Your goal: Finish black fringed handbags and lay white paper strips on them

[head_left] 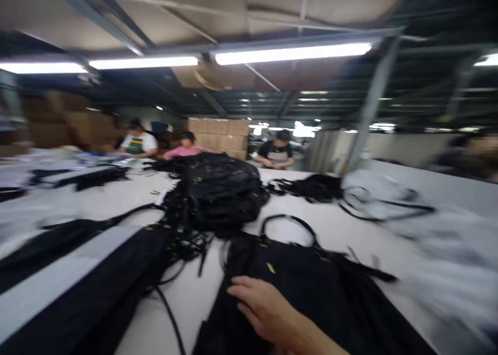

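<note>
A black handbag (307, 287) lies flat in front of me, its curved handle pointing away and a small gold-coloured piece on its upper part. My right hand (264, 306) reaches in from the lower right and rests on or just over the bag's left side. Its fingers are stretched out and hold nothing; whether they press the fabric is hard to tell. My left hand cannot be made out. Further off is a big heap of black bags and straps (221, 189). At left lies a long black bag (97, 282) with a pale strip across it.
The white table (194, 298) bears a smaller pile of black straps (319, 186) and clear plastic bags (455, 256) at right. More black pieces (89, 176) lie at far left. Several people are beyond the table, near stacked cartons (220, 135). A metal post (371, 101) stands behind.
</note>
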`<action>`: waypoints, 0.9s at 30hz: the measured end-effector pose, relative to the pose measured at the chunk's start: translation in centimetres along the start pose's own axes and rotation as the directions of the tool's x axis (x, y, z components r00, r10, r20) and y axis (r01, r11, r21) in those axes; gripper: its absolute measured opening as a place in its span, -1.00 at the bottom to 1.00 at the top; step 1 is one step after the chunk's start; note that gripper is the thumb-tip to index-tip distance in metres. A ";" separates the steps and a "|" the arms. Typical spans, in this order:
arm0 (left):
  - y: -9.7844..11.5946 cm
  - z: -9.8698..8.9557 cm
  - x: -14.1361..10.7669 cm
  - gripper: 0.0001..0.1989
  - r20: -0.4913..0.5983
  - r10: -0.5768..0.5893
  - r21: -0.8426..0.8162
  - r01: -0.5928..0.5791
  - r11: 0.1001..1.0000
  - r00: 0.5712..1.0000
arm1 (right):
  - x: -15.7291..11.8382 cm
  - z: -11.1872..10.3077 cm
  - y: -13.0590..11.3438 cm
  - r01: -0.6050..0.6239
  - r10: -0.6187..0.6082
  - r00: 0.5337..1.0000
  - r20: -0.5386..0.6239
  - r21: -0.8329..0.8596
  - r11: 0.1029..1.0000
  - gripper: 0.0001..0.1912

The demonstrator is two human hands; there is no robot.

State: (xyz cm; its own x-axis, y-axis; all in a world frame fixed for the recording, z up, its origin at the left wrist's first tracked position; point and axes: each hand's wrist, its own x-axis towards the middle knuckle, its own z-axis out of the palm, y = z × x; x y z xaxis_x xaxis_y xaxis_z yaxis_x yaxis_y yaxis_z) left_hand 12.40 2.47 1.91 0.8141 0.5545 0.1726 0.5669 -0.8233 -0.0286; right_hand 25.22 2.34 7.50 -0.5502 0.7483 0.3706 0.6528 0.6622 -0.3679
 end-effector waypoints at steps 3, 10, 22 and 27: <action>6.7 1.8 1.5 -0.19 0.035 0.268 -0.183 -0.257 0.949 0.963 | -7.2 -8.4 -0.2 -0.180 0.175 0.982 -0.064 -0.070 0.981 -0.67; 6.5 1.4 1.1 -0.18 -0.060 0.261 -0.186 -0.267 0.946 0.964 | -26.2 -18.6 -4.0 -0.693 0.671 0.719 -0.180 -0.113 0.712 -0.46; 6.4 2.6 1.6 -0.26 -0.143 0.247 -0.143 -0.267 0.953 0.958 | -28.7 -6.3 0.5 -0.837 0.783 0.382 -0.490 0.175 0.518 0.11; 6.3 2.8 1.7 -0.24 -0.171 0.258 -0.097 -0.277 0.956 0.951 | -28.5 -5.5 0.6 -0.842 0.854 0.220 -0.471 0.351 0.410 0.15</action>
State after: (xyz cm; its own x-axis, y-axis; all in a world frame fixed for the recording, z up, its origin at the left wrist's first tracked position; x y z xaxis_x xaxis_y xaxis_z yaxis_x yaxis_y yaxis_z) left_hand 17.75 -1.42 -0.72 0.8989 0.2938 0.3250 0.3039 -0.9525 0.0204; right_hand 44.13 -18.84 1.37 0.6819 0.7117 0.1686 0.5479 -0.3444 -0.7624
